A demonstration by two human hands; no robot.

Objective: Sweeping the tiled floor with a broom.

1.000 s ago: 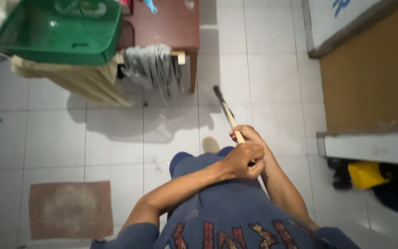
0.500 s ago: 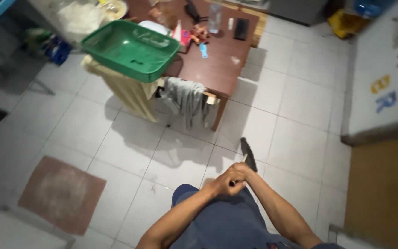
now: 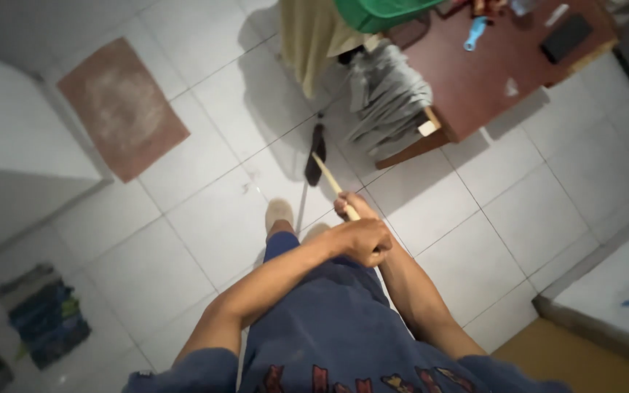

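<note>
A lived-in home: white tiled floor point(image 3: 205, 218), a worn brown mat point(image 3: 121, 105) at ten o'clock, and a cluttered wooden table point(image 3: 489, 80) draped with grey cloth point(image 3: 387, 102) at one o'clock.

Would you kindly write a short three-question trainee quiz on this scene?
1. True or false: both hands grip the hammer.
2. The grey cloth hangs from which thing? A) brown table B) white cabinet C) mat
3. Fill in: the floor is covered in white ____.

Key: 1 true, the left hand nearer the body, the right hand further up the handle. 2 A. 3 tiles.
</note>
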